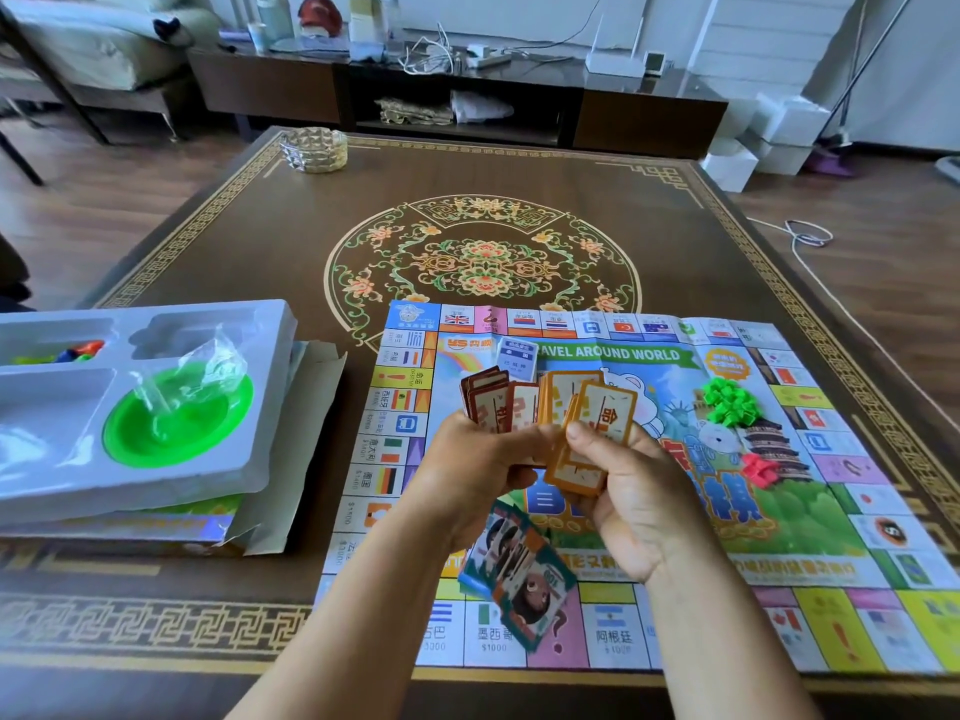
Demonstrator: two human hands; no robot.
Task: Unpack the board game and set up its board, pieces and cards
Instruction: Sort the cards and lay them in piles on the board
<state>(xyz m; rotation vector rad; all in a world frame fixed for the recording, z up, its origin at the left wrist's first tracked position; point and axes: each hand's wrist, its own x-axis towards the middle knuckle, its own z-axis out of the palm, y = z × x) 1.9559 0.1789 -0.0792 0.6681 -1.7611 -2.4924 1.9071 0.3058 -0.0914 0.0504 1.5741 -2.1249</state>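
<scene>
The paper game board [810,543] lies unfolded on the near right of the table. Above its middle, my left hand [467,475] grips a fan of brown-edged cards [498,397]. My right hand [639,501] pinches several orange-edged cards [597,428] beside them. A pile of play money [519,569] rests on the board under my wrists. A small blue card stack [517,358] sits near the board's top. Green houses [730,402] and red pieces [759,468] lie in clusters on the board's right part.
The white plastic insert tray [249,459] sits at the left on the opened game box [291,449], holding a green dish [176,423], a clear bag and coloured tokens [78,350]. A glass bowl [313,149] stands at the table's far left corner.
</scene>
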